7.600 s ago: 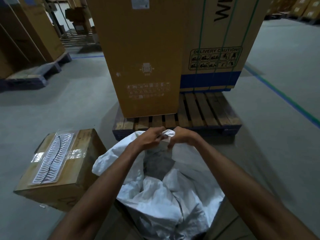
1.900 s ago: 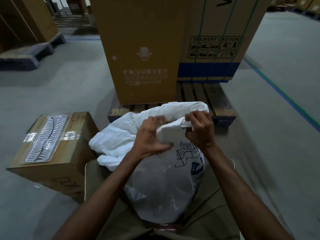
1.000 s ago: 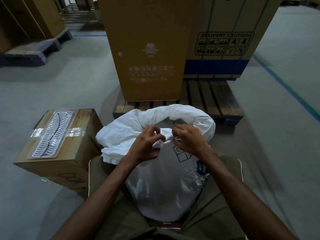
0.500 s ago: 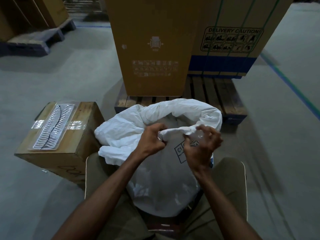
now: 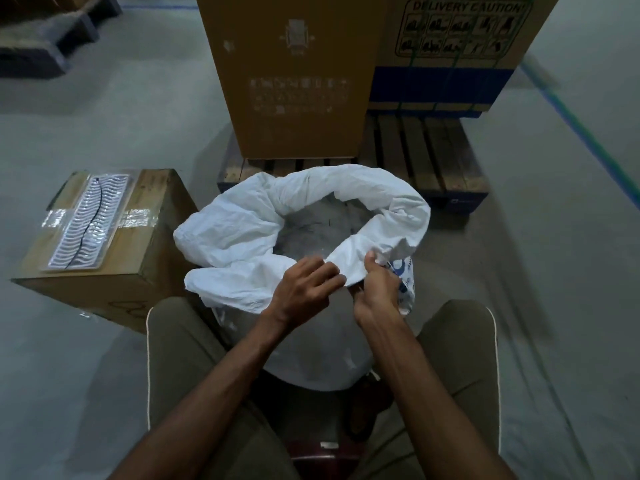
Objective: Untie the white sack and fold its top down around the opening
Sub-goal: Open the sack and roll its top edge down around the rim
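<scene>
Head camera is showing the white sack (image 5: 304,341) standing on the floor between the seated person's knees, so both hands are reaching it. The right hand (image 5: 375,289) is pinching the near rim for folding down; the left hand (image 5: 304,289) is half-curled beside it, holding nothing clearly.

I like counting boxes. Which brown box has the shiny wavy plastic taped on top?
The small cardboard box on the floor left of the white sack. The two tall boxes on the wooden pallet carry only printed marks.

arms (image 5: 221,386): bare, no sleeves visible | trousers (image 5: 187,375): olive-khaki (pale piping down each outer seam) | hands: ungloved
</scene>
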`<state>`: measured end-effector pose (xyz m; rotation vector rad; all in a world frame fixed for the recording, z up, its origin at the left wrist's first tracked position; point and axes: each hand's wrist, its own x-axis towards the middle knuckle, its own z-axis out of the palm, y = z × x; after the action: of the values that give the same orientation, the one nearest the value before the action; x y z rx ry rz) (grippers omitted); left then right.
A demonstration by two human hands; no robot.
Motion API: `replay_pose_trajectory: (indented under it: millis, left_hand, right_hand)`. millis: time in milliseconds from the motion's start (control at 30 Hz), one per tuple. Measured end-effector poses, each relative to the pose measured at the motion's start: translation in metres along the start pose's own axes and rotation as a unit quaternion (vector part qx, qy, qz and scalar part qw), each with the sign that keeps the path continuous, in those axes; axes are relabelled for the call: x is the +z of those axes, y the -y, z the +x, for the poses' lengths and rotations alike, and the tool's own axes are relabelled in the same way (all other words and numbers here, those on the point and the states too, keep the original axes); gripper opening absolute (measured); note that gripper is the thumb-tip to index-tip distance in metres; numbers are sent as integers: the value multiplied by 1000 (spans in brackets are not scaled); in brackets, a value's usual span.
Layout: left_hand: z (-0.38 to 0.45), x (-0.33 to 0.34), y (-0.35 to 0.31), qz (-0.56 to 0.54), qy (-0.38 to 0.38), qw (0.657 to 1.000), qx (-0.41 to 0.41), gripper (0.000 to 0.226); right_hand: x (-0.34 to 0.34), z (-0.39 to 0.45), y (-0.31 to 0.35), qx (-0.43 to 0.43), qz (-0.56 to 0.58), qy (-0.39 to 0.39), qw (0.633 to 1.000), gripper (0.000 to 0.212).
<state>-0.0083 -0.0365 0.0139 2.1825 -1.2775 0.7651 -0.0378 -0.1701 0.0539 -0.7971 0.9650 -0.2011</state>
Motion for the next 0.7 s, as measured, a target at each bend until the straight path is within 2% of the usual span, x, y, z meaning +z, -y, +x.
replay_pose_trajectory:
  millis: [67, 167, 233, 300, 333, 400, 500, 633, 700]
  left_hand:
    - [-7, -7, -7, -72, 35, 996, -49, 22]
    - [-13, -19, -24, -233, 38, 951, -198, 38]
    - [-11, -22, -35, -260, -8, 928, -267, 44]
    - [-9, -24, -45, -268, 0, 917, -297, 64]
    - [-9, -23, -51, -278, 18, 915, -292, 67]
    - [-13, -20, -73, -279, 44, 927, -248, 49]
    - [-22, -15, -112, -190, 67, 965, -168, 29]
    - [-31, -9, -124, -65, 73, 994, -51, 31]
    - [-32, -11, -125, -32, 66, 997, 13, 30]
  right_hand:
    - [-8, 2, -3, -2, 17, 0, 1000, 9]
    - [-20, -1, -9, 31, 51, 44, 997, 18]
    - [-29, -10, -9, 40, 69, 62, 995, 20]
    - [-40, -23, -5, 53, 77, 62, 994, 29]
    - [-47, -26, -5, 58, 88, 64, 992, 36]
    - [-62, -32, -5, 67, 91, 47, 993, 46]
    - [-82, -42, -1, 65, 67, 31, 995, 43]
    - [-91, -54, 1, 46, 23, 38, 998, 38]
    - [-91, -55, -6, 18, -16, 5, 1000, 37]
